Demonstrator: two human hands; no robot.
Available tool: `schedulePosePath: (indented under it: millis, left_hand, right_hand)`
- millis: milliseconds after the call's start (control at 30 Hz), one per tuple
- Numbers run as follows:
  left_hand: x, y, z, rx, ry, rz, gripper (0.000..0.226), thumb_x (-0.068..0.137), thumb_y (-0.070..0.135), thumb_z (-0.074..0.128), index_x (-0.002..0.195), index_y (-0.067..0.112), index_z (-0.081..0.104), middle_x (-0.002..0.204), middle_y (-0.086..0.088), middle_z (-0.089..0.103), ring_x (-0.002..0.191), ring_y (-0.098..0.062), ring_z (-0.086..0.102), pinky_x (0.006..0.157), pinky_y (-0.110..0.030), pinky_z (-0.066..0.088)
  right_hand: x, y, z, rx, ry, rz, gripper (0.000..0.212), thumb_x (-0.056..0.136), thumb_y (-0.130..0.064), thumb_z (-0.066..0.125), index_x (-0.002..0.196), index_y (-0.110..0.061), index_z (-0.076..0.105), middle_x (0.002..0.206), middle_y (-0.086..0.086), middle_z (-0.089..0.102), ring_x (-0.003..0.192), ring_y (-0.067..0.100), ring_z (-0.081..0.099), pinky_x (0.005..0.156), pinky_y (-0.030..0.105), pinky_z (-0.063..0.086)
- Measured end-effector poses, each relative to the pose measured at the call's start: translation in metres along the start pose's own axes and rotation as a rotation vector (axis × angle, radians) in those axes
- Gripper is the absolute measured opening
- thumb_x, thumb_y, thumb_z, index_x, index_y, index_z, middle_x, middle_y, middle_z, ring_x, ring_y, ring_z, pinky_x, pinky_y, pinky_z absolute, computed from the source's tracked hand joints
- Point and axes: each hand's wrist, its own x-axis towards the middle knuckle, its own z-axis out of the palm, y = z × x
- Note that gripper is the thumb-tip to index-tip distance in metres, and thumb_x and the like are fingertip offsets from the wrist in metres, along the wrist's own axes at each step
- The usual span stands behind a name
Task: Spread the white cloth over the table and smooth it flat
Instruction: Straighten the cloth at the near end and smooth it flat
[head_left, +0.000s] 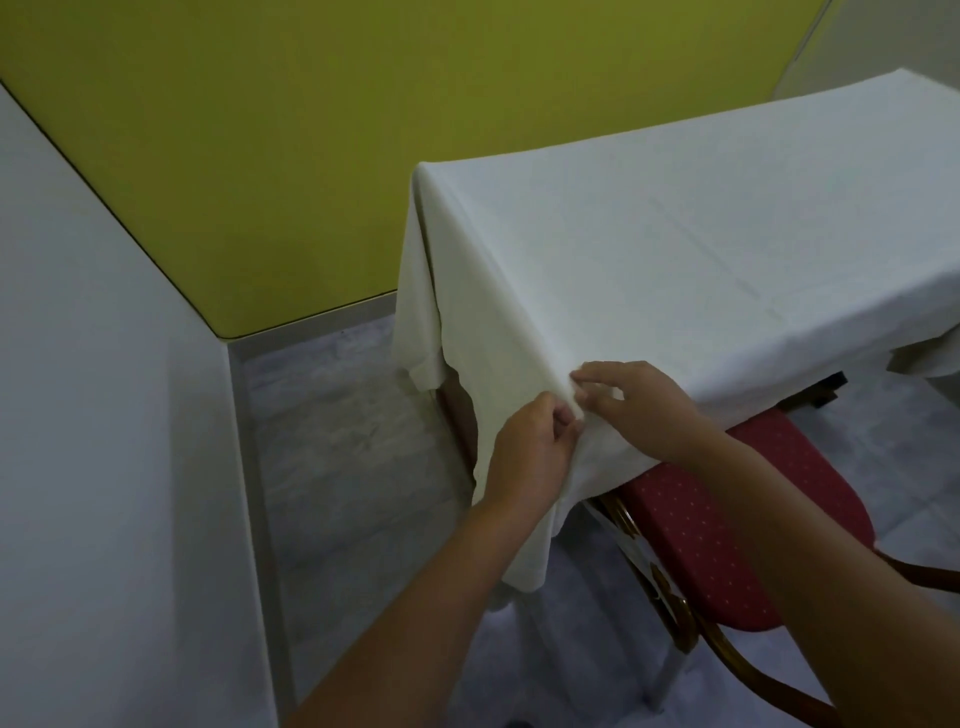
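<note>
The white cloth covers the whole table top and hangs down its left end and near side. A faint crease line runs across the top. At the near left corner of the table my left hand pinches a fold of the hanging cloth between thumb and fingers. My right hand is right beside it, its fingertips pinching the same fold at the corner edge. The table itself is hidden under the cloth, apart from a dark leg showing below the hem.
A red-cushioned chair with a gold frame is tucked under the table's near side, below my right arm. A white wall stands close on the left and a yellow wall behind. Grey tiled floor lies between wall and table.
</note>
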Motion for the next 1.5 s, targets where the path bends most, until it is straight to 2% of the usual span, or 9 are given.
schedulePosePath:
  millis: [300, 533, 733, 967, 1100, 1167, 1267, 1400, 1500]
  left_hand:
    - [-0.009, -0.005, 0.026, 0.116, 0.223, 0.061, 0.015, 0.088, 0.027, 0.061, 0.084, 0.02, 0.049, 0.081, 0.006, 0.054, 0.075, -0.011, 0.051, 0.064, -0.025, 0.045]
    - [-0.014, -0.02, 0.031, 0.054, 0.207, 0.076, 0.011, 0.094, 0.019, 0.055, 0.087, 0.019, 0.048, 0.083, 0.005, 0.054, 0.072, -0.01, 0.052, 0.064, -0.033, 0.051]
    - [-0.02, -0.025, 0.025, 0.017, 0.319, 0.16, 0.01, 0.082, 0.008, 0.062, 0.088, 0.013, 0.056, 0.084, 0.004, 0.055, 0.072, -0.01, 0.052, 0.062, -0.021, 0.047]
    - [-0.02, -0.103, 0.067, 0.075, 0.303, -0.089, 0.009, 0.085, 0.02, 0.057, 0.094, 0.018, 0.057, 0.09, 0.004, 0.059, 0.081, -0.015, 0.059, 0.071, -0.038, 0.056]
    - [-0.045, -0.121, 0.084, 0.089, 0.367, 0.053, 0.054, 0.102, 0.039, 0.029, 0.101, 0.007, 0.072, 0.082, -0.003, 0.072, 0.069, -0.014, 0.069, 0.062, -0.025, 0.058]
    - [-0.061, -0.129, 0.09, 0.059, 0.38, 0.043, 0.043, 0.099, 0.035, 0.042, 0.098, 0.006, 0.074, 0.077, -0.002, 0.073, 0.065, -0.006, 0.067, 0.064, -0.013, 0.054]
    - [-0.073, -0.15, 0.095, 0.091, 0.288, -0.023, 0.022, 0.092, 0.025, 0.057, 0.091, 0.011, 0.075, 0.077, 0.006, 0.072, 0.075, -0.002, 0.062, 0.075, 0.008, 0.036]
    - [-0.098, -0.203, 0.107, 0.223, 0.127, -0.256, 0.041, 0.102, 0.039, 0.036, 0.097, 0.019, 0.072, 0.077, 0.017, 0.063, 0.066, 0.007, 0.056, 0.057, 0.0, 0.038]
    - [-0.134, -0.252, 0.092, 0.326, 0.0, -0.408, 0.035, 0.1, 0.036, 0.038, 0.11, 0.018, 0.067, 0.107, 0.004, 0.068, 0.1, -0.012, 0.065, 0.081, -0.017, 0.045]
  right_hand:
    - [0.0, 0.002, -0.007, 0.024, -0.078, -0.01, 0.04, 0.089, -0.031, 0.063, 0.129, -0.027, 0.059, 0.142, -0.008, 0.049, 0.13, 0.009, 0.043, 0.1, 0.02, 0.026]
    - [-0.002, 0.001, -0.005, 0.105, -0.078, 0.016, 0.04, 0.09, -0.028, 0.063, 0.13, -0.026, 0.058, 0.144, -0.009, 0.045, 0.131, 0.008, 0.042, 0.101, 0.019, 0.025]
    - [-0.002, 0.003, -0.001, 0.143, -0.08, 0.02, 0.041, 0.091, -0.025, 0.061, 0.132, -0.022, 0.056, 0.147, -0.006, 0.043, 0.134, 0.009, 0.039, 0.105, 0.02, 0.024]
    - [-0.002, 0.01, 0.005, 0.177, -0.06, -0.002, 0.044, 0.09, -0.028, 0.062, 0.133, -0.022, 0.055, 0.147, -0.007, 0.043, 0.125, -0.004, 0.037, 0.093, 0.005, 0.024]
    - [-0.004, 0.011, 0.007, 0.193, -0.036, -0.018, 0.043, 0.09, -0.029, 0.061, 0.132, -0.025, 0.055, 0.146, -0.008, 0.043, 0.132, 0.0, 0.035, 0.104, 0.016, 0.023]
    - [-0.006, 0.01, 0.009, 0.185, -0.019, -0.02, 0.042, 0.091, -0.029, 0.06, 0.132, -0.026, 0.055, 0.146, -0.009, 0.043, 0.134, 0.002, 0.033, 0.107, 0.019, 0.022]
    - [-0.011, 0.01, 0.012, 0.2, 0.004, -0.02, 0.041, 0.092, -0.03, 0.058, 0.132, -0.03, 0.054, 0.145, -0.012, 0.042, 0.136, 0.002, 0.03, 0.111, 0.024, 0.022]
    - [-0.013, 0.012, 0.018, 0.197, 0.024, -0.017, 0.041, 0.092, -0.034, 0.055, 0.133, -0.034, 0.052, 0.146, -0.015, 0.039, 0.138, -0.001, 0.025, 0.114, 0.027, 0.019]
    - [-0.014, 0.011, 0.019, 0.191, 0.024, -0.019, 0.041, 0.093, -0.034, 0.053, 0.134, -0.034, 0.05, 0.148, -0.016, 0.038, 0.139, -0.001, 0.023, 0.113, 0.025, 0.017]
